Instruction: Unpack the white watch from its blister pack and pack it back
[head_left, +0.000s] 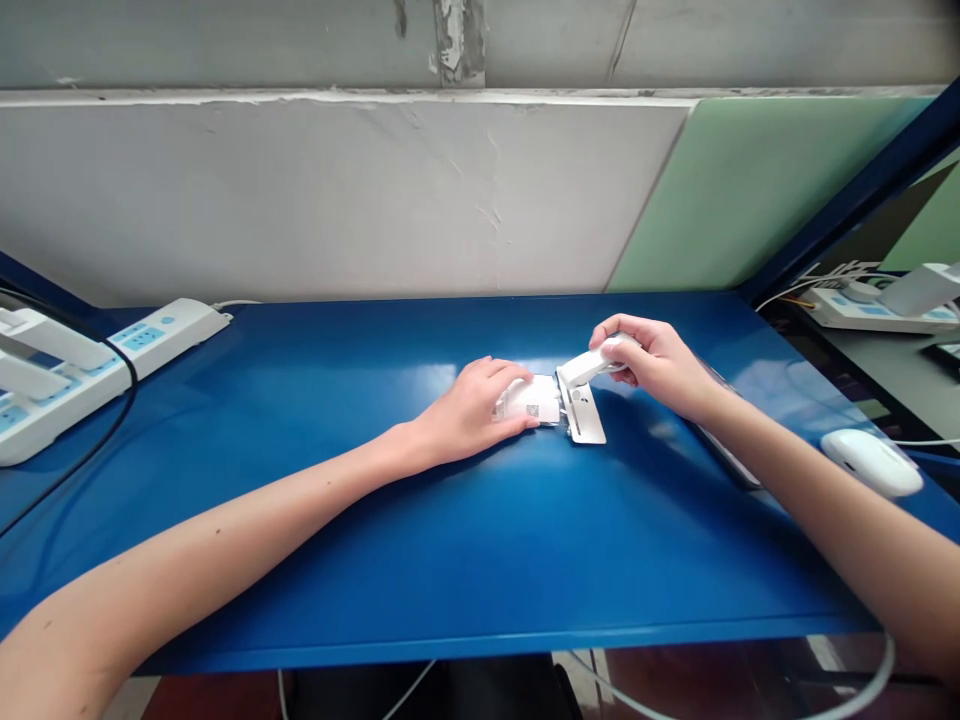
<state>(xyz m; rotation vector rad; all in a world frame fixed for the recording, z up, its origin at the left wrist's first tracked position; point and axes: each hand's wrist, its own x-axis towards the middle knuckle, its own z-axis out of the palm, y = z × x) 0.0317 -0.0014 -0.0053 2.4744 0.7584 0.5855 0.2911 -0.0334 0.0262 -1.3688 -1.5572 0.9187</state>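
My left hand (487, 405) rests on the blue table with its thumb and fingers closed around a small clear package with a white printed label (538, 400). At the package's right end lies a pale grey hang card (586, 412) with a slot and a small dark mark. My right hand (646, 358) pinches a slim white plastic piece (586, 367) between thumb and fingers. Its far end meets or overlaps the top of the card; whether it is out of the package I cannot tell.
A white power strip (169, 330) with plugged-in adapters and a black cable (124, 410) lies at the left. Partly behind my right forearm is a flat dark-edged device (731, 462). A white mouse (870, 460) sits at the right edge, and a second power strip (862, 310) stands beyond.
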